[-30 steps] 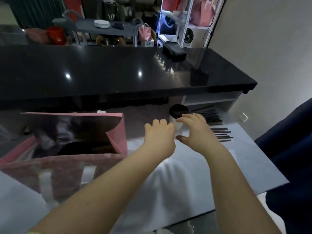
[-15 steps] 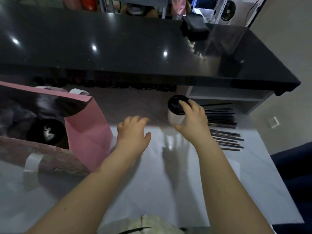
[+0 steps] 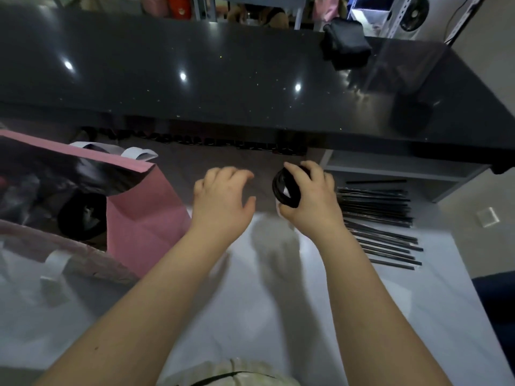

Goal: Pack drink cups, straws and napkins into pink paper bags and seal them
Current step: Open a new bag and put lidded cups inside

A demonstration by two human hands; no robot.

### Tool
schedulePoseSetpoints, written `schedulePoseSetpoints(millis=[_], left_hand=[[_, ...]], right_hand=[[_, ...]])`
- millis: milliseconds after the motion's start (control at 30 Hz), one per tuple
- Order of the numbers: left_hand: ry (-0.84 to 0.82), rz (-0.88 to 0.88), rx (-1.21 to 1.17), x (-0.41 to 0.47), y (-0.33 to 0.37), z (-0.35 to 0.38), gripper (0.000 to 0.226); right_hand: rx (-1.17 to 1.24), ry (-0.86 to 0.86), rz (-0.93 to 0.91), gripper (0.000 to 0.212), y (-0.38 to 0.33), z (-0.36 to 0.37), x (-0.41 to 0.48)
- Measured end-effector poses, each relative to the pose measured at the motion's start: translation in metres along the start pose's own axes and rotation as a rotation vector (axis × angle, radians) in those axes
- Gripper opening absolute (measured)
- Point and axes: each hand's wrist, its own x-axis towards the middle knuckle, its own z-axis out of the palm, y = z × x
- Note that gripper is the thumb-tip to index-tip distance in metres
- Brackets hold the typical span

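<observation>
My right hand (image 3: 310, 201) grips a white drink cup with a black lid (image 3: 285, 190), fingers curled over the lid's top, and the cup tilts left. My left hand (image 3: 223, 201) hovers just left of the cup, fingers loosely curled, holding nothing. An open pink paper bag (image 3: 145, 215) with white handles stands at the left; inside it another black-lidded cup (image 3: 82, 215) shows. A pile of black wrapped straws (image 3: 379, 218) lies on the white work surface to the right of my right hand.
A black glossy counter (image 3: 223, 79) runs across the back with a black pouch (image 3: 347, 50) on it. A row of small dark items (image 3: 223, 142) lines the space under its edge. A grey shelf (image 3: 390, 165) sits beneath the counter at right.
My right hand has closed over the cup's lid and tipped the cup left. My left hand has drifted slightly toward the cup. The view has tilted further down.
</observation>
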Motion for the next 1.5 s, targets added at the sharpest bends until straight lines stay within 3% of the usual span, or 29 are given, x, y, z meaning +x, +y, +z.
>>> schedulePoseSetpoints(millis=[133, 400, 633, 733, 833, 967, 1033, 1133, 1233, 1367, 1500], left_hand=[[0.001, 0.092, 0.079, 0.034, 0.011, -0.049, 0.044], [0.073, 0.010, 0.094, 0.033, -0.042, -0.135, 0.049], [0.145, -0.038, -0.051, 0.001, -0.126, -0.178, 0.041], [0.126, -0.074, -0.180, -0.008, -0.171, -0.193, 0.022], [-0.035, -0.028, -0.238, -0.015, -0.210, -0.205, 0.020], [-0.239, 0.101, -0.068, -0.009, -0.239, -0.206, 0.026], [-0.300, 0.204, -0.025, -0.003, -0.244, -0.204, 0.037], [-0.356, 0.340, -0.037, -0.001, -0.250, -0.199, 0.083], [-0.417, 0.390, 0.042, -0.008, -0.258, -0.192, 0.122], [-0.458, 0.473, 0.126, -0.017, -0.263, -0.184, 0.146], [-0.476, 0.525, 0.184, -0.024, -0.260, -0.177, 0.152]], right_hand=[[0.000, 0.083, -0.163, 0.083, -0.033, -0.042, 0.000], [-0.003, 0.180, -0.277, 0.075, -0.107, -0.073, -0.006], [0.325, 0.387, -0.370, 0.076, -0.178, -0.069, -0.018], [0.438, 0.352, -0.430, 0.077, -0.219, -0.061, -0.019], [0.416, 0.233, -0.458, 0.075, -0.260, -0.043, -0.022], [0.236, 0.079, -0.382, 0.075, -0.299, -0.011, -0.030], [0.130, 0.058, -0.338, 0.075, -0.312, 0.006, -0.035], [0.036, -0.052, -0.264, 0.075, -0.315, 0.020, -0.038], [0.149, -0.166, -0.172, 0.078, -0.307, 0.020, -0.044], [0.174, -0.166, -0.039, 0.082, -0.306, 0.013, -0.047], [-0.258, -0.241, 0.036, 0.096, -0.333, 0.034, -0.037]])
